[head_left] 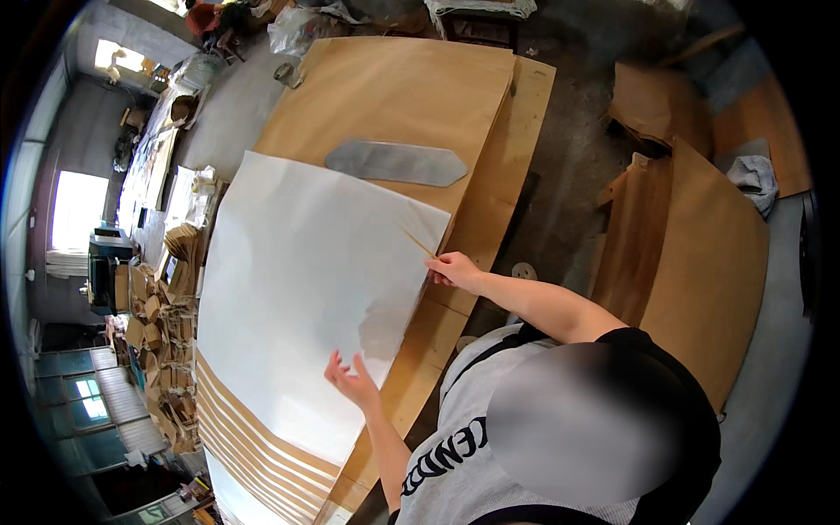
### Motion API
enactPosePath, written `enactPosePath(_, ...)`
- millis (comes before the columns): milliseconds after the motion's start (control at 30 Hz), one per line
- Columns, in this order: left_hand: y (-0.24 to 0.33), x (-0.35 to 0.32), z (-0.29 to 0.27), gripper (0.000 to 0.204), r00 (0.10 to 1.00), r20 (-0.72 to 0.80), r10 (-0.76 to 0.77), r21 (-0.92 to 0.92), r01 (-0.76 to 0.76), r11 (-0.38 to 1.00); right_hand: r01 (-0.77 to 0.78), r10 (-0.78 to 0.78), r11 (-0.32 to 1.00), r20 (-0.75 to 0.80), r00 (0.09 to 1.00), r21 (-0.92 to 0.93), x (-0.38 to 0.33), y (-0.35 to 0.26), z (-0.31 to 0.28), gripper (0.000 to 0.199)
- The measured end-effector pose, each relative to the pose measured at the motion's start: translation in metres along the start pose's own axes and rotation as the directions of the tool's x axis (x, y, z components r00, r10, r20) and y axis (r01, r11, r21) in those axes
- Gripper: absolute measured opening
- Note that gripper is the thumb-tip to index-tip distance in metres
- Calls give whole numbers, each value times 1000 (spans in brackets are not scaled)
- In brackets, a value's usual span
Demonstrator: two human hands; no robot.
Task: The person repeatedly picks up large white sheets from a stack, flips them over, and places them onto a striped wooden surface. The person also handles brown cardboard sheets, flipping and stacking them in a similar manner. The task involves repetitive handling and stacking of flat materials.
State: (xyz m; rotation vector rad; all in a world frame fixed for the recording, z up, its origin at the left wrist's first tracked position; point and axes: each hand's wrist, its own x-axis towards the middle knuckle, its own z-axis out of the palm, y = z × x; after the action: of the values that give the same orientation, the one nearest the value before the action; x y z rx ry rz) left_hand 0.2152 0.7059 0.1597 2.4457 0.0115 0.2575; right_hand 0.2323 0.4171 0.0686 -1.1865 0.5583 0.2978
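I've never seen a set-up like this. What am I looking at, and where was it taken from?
There is no robot here: you see a bare left hand and right hand. The one picture comes from a wide fisheye camera worn on the head, looking down, so straight edges look bent. On a wooden surface lie brown sheets, a large white sheet and a flat grey strip with angled ends. The right hand pinches a thin, straw-coloured stick; the left is open and empty over the white sheet.
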Motion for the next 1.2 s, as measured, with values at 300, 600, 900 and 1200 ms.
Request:
enactPosePath(300,32,21,40,62,952,304,-27,366,-90,926,217,-576,724,-401,713,-655,57,-86,-117,37)
enactPosePath(600,37,28,46,62,945,321,-65,416,-79,906,-220,-226,618,-439,869,-755,86,-129,-105,58)
enactPosePath(900,39,25,48,65,936,334,-112,435,-47,899,319,11,802,-547,837,504,42,-59,-230,18)
enactPosePath(1200,43,26,51,61,935,342,-92,479,-90,873,401,136,718,-679,722,570,25,-13,-265,20)
